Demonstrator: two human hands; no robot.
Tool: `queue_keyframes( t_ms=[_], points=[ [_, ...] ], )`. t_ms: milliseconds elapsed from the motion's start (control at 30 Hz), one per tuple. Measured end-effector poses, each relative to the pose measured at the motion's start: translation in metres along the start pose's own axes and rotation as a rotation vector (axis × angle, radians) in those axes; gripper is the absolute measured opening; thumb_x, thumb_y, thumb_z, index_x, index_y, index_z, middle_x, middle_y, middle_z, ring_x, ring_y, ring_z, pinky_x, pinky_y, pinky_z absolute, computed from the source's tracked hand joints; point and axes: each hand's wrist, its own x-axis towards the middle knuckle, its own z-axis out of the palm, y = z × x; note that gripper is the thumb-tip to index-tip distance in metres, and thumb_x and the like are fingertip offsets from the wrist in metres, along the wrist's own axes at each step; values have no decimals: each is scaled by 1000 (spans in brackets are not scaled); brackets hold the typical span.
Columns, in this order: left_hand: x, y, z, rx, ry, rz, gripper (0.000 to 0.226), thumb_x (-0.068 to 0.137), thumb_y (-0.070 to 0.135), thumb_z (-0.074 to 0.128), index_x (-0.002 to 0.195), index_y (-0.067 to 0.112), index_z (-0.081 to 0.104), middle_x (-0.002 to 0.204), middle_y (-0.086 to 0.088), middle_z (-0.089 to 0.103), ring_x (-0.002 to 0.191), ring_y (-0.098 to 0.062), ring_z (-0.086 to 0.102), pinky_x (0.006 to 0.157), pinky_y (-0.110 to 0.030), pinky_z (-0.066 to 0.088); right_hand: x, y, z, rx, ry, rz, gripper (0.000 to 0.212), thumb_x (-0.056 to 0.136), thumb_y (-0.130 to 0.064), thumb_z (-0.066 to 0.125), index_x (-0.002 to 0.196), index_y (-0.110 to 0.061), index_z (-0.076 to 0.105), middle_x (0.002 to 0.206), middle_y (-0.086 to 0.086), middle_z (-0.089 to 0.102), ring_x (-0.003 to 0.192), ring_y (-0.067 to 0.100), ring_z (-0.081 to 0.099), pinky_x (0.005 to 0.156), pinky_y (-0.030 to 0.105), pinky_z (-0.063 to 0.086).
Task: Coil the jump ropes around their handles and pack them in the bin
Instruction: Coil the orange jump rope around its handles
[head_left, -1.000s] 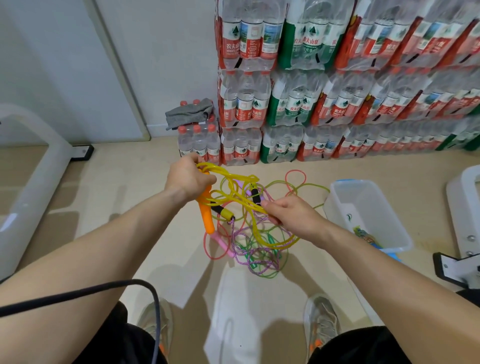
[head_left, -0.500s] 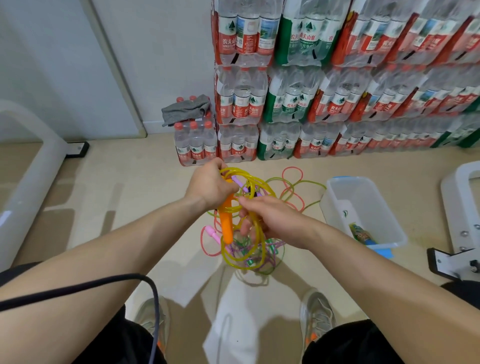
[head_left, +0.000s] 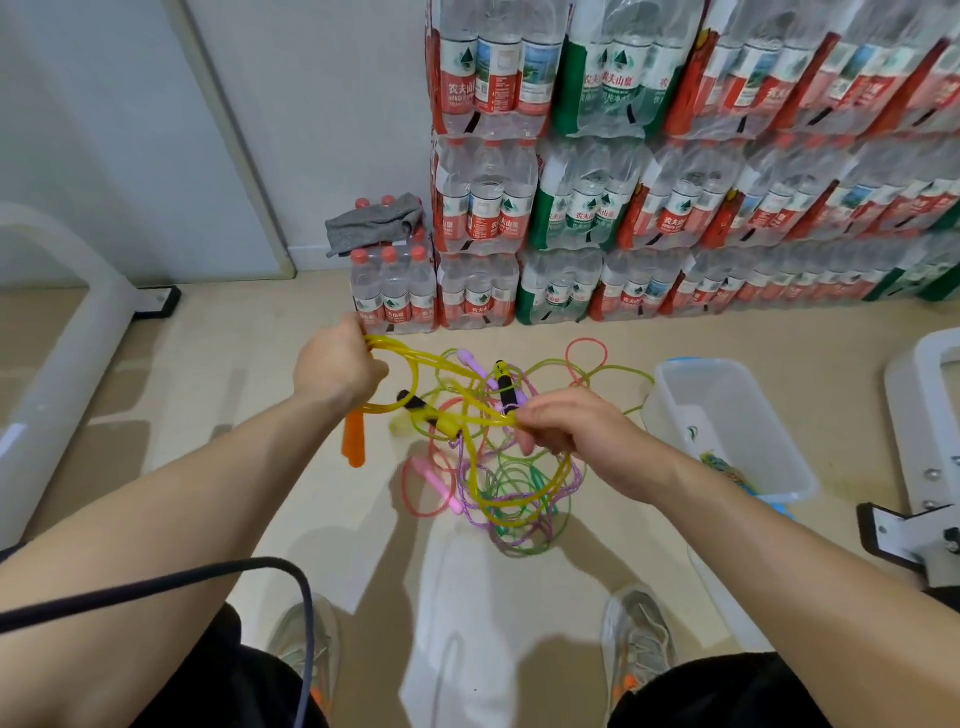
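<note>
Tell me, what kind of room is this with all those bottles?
Probably a storeroom: shrink-wrapped packs of water bottles are stacked high against the wall, and a plastic bin sits on the plain floor.

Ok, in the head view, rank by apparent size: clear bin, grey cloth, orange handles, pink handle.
Largest to smallest:
clear bin
grey cloth
orange handles, partly hidden in the left hand and nearer the camera, so unsure
pink handle

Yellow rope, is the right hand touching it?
Touching. The head view shows the right hand pinching the yellow rope between its fingertips, with no gap.
</note>
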Motion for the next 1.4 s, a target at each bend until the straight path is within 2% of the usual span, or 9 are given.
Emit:
queue_keyframes(
  t_ms=[233, 300, 433, 567, 667, 867, 1033, 1233, 1400],
  points=[
    [-5, 17, -13, -236, -71, 21, 20, 72, 15, 75, 84, 18, 58, 76, -3, 70, 76, -24, 69, 70, -35, 59, 4, 33, -14, -847, 33, 260, 34, 88, -36, 52, 68, -9, 59, 72, 5, 56, 82, 33, 60, 69, 37, 46],
    [-16, 32, -11, -285, -125, 93, 20, 71, 15, 76, 84, 17, 60, 74, -1, 70, 70, -20, 69, 65, -33, 59, 6, 34, -7, -907, 140, 241, 29, 94, -40, 51, 94, -17, 69, 102, 8, 64, 108, 31, 59, 87, 40, 50],
    [-42, 58, -10, -301, -247, 265, 23, 71, 16, 78, 81, 20, 58, 70, 6, 64, 63, -15, 62, 51, -26, 48, 10, 7, 4, -803, 407, -12, 50, 93, -40, 59, 139, -25, 50, 133, -1, 48, 128, 19, 43, 105, 38, 39],
    [-60, 69, -11, -352, -301, 368, 23, 71, 17, 81, 82, 18, 61, 77, -2, 68, 76, -23, 67, 66, -39, 57, 18, 2, 13, -508, 240, -4, 29, 96, -48, 54, 120, -33, 57, 97, -6, 69, 86, 13, 66, 82, 40, 54],
    [-57, 64, -17, -500, -393, 297, 25, 74, 12, 83, 83, 16, 60, 80, -11, 72, 77, -31, 72, 66, -46, 61, 21, 9, 16, -333, 189, 70, 41, 100, -53, 49, 90, -14, 58, 65, -6, 54, 55, 9, 51, 64, 34, 46],
    [-55, 60, -23, -727, -622, 187, 21, 83, 5, 77, 92, 13, 60, 84, -15, 72, 68, -27, 71, 68, -40, 61, 22, 14, 9, -248, 229, 37, 35, 93, -71, 46, 79, -47, 67, 67, -12, 59, 68, 11, 59, 69, 35, 47],
    [-56, 65, -28, -820, -725, 133, 20, 86, 0, 72, 101, 9, 61, 87, -18, 72, 65, -23, 72, 63, -33, 61, 19, 5, 19, -178, 93, 163, 73, 96, -72, 31, 95, -15, 77, 78, 5, 76, 62, 23, 62, 55, 29, 49],
    [-52, 63, -26, -743, -642, 132, 13, 84, 13, 76, 92, 14, 66, 94, -21, 74, 92, -41, 72, 88, -58, 57, 13, -1, 22, -118, 126, 139, 62, 103, -57, 33, 95, -11, 74, 73, 9, 72, 52, 3, 63, 43, 11, 40],
    [-59, 65, -19, -774, -608, 96, 9, 84, 17, 76, 83, 14, 67, 90, -26, 71, 83, -37, 68, 93, -63, 52, 10, -4, 24, -59, 129, 116, 38, 104, -53, 36, 101, -27, 64, 67, -8, 72, 70, 17, 74, 50, 14, 46]
  ],
)
